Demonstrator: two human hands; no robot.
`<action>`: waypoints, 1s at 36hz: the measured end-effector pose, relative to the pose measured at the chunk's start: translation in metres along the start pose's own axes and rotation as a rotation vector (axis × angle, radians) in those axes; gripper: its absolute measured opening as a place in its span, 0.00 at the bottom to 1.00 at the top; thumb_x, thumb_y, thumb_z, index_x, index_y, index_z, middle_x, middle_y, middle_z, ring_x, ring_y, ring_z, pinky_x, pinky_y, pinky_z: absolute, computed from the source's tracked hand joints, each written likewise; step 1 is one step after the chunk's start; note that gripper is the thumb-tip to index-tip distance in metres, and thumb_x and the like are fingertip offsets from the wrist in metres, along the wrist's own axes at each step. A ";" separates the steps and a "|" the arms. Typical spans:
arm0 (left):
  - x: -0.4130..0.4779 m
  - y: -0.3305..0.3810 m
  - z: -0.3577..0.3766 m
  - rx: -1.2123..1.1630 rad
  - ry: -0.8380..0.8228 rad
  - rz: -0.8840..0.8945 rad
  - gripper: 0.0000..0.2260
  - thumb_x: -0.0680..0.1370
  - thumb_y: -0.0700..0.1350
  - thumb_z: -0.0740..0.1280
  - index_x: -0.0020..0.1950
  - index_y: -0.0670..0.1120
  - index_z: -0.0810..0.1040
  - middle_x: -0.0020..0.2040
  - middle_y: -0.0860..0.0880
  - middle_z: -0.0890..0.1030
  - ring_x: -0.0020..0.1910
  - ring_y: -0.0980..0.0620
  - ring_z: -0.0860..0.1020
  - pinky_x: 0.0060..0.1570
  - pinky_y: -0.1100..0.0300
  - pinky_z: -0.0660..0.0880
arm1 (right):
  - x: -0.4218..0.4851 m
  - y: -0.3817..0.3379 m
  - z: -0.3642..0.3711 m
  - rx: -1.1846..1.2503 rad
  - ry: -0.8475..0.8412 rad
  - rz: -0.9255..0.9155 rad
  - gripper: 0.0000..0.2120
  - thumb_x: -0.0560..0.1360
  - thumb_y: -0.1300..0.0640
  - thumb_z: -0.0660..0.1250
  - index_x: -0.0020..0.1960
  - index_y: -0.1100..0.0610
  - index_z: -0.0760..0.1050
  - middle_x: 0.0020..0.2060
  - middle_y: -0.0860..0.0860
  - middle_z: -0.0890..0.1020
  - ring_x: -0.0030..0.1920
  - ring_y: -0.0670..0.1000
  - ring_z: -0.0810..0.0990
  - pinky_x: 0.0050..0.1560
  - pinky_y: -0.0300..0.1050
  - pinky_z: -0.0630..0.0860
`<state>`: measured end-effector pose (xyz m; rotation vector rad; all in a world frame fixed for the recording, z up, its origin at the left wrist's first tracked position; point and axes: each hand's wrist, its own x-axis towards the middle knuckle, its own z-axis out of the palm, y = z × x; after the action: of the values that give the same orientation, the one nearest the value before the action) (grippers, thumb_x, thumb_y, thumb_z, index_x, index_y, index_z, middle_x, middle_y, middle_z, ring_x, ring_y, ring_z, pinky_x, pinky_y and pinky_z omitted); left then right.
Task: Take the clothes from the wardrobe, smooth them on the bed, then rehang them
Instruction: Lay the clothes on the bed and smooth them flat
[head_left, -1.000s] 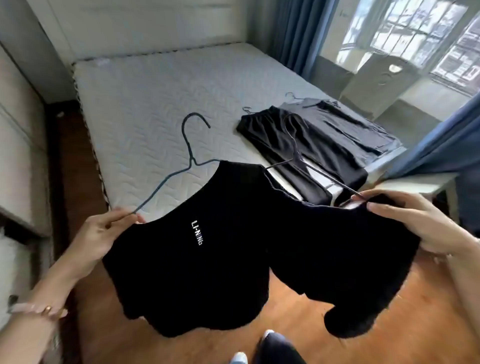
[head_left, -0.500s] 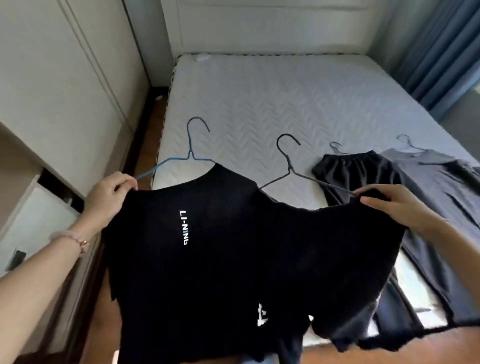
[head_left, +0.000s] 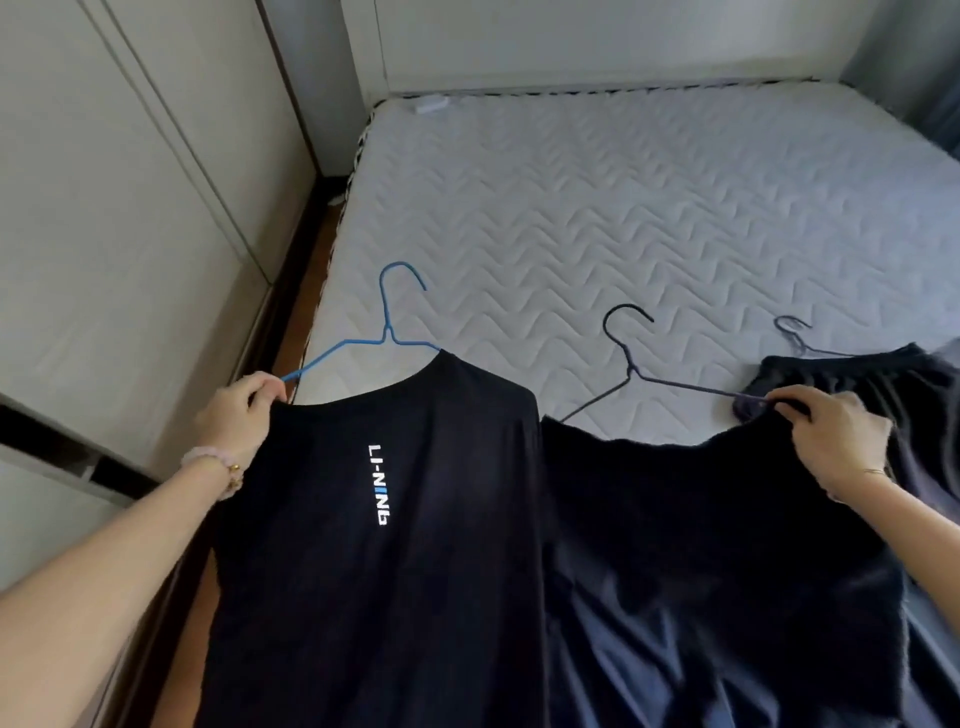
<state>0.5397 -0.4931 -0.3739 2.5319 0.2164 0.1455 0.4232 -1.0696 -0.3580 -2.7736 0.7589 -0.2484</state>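
- Head view: left hand (head_left: 235, 415) pinches blue hanger (head_left: 386, 318) tip and black T-shirt (head_left: 374, 571) shoulder.
- Right hand (head_left: 836, 436) grips dark hanger (head_left: 630, 366) tip and black garment (head_left: 701, 530), possibly shorts.

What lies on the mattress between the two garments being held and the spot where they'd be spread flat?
Nothing visible does. The mattress just beyond the black T-shirt and the dark garment is bare. Dark shorts on a grey hanger lie to the right, beside the right hand, and may crowd that side.

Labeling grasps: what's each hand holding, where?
Left hand: blue hanger's arm end with black shirt's shoulder. Right hand: dark hanger's arm end with second garment's corner.
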 end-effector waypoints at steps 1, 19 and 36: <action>0.012 -0.004 0.014 -0.014 0.009 -0.022 0.15 0.80 0.46 0.58 0.34 0.55 0.73 0.31 0.48 0.74 0.31 0.42 0.71 0.32 0.57 0.64 | 0.007 0.000 0.012 -0.011 0.023 0.001 0.11 0.79 0.56 0.60 0.52 0.50 0.81 0.43 0.57 0.79 0.54 0.61 0.75 0.55 0.54 0.65; -0.070 -0.065 0.127 -0.090 -0.350 -0.206 0.13 0.80 0.37 0.60 0.63 0.42 0.76 0.61 0.45 0.78 0.62 0.46 0.75 0.65 0.56 0.68 | -0.120 -0.035 0.156 0.233 -0.427 0.097 0.11 0.76 0.59 0.64 0.56 0.51 0.79 0.49 0.47 0.85 0.50 0.51 0.82 0.53 0.45 0.75; -0.392 -0.193 0.039 0.033 -0.332 -0.881 0.27 0.76 0.39 0.68 0.73 0.39 0.65 0.72 0.37 0.64 0.71 0.40 0.65 0.70 0.45 0.63 | -0.372 -0.063 0.146 0.618 -0.879 0.519 0.06 0.76 0.58 0.66 0.52 0.52 0.75 0.45 0.49 0.82 0.48 0.52 0.81 0.54 0.51 0.77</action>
<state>0.1369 -0.4301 -0.5375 2.2122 1.1505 -0.6131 0.1707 -0.7958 -0.5146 -1.7396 0.8928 0.6717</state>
